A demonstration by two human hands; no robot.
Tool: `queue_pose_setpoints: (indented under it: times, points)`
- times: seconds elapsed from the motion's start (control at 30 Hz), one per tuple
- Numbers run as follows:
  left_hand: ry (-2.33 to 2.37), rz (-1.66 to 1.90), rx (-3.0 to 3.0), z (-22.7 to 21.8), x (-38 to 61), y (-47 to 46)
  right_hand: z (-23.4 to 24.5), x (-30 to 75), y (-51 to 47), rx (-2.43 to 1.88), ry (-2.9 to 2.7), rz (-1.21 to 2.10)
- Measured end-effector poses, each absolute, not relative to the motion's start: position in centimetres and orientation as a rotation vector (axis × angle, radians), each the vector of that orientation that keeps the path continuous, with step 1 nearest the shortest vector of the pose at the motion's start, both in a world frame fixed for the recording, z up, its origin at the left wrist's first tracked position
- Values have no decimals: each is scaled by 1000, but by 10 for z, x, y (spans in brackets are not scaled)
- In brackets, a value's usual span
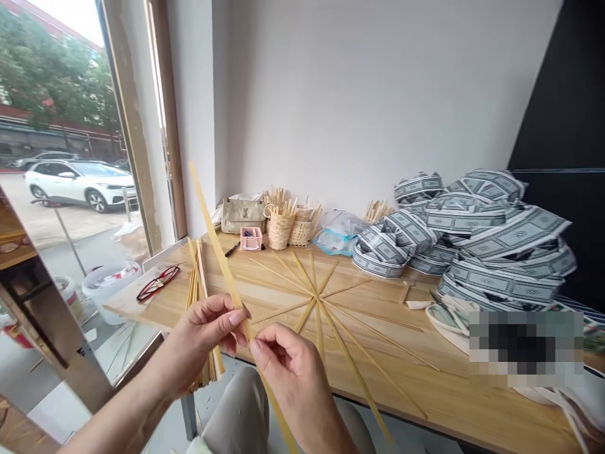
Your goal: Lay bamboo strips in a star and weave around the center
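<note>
A long, flat yellowish bamboo strip (209, 226) runs slantwise through both of my hands, its upper end rising toward the window and its lower end passing below the table edge. My left hand (212, 325) pinches it between thumb and fingers. Just below, my right hand (288, 359) grips the same strip with thumb and forefinger. Beyond my hands, several thin strips (347, 343) lie crossed at one centre on the table, spread like spokes. A bundle of loose strips (198, 271) lies at the left, partly hidden behind my left hand.
Red-framed glasses (158, 282) rest on the wooden table (142, 302) at left. Along the wall stand a beige bag (243, 215), a pink box (251, 238) and woven baskets (280, 228) holding strips. Rolls of patterned band (501, 252) are piled at right, near scissors (447, 309).
</note>
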State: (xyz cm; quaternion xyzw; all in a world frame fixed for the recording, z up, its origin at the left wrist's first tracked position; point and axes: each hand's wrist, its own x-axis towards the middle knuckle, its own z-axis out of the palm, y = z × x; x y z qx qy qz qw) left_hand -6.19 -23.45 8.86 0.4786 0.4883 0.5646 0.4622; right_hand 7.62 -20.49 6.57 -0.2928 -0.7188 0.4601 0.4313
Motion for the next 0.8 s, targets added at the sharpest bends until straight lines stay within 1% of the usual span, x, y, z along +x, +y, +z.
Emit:
queue_pose_setpoints:
  times: [0.13,0.23,0.5,0.8]
  points:
    - [1190,1353,1193,79,-58,-239,55,83,-206,-798,-1844,869]
    - [1169,1325,1265,72,-54,-238,52,87,-207,-834,-1864,770]
    - [1206,1306,1352,66,-42,-234,48,84,-207,-893,-1798,786]
    - [1252,1325,1385,57,-42,-232,43,80,-205,-895,-1783,633]
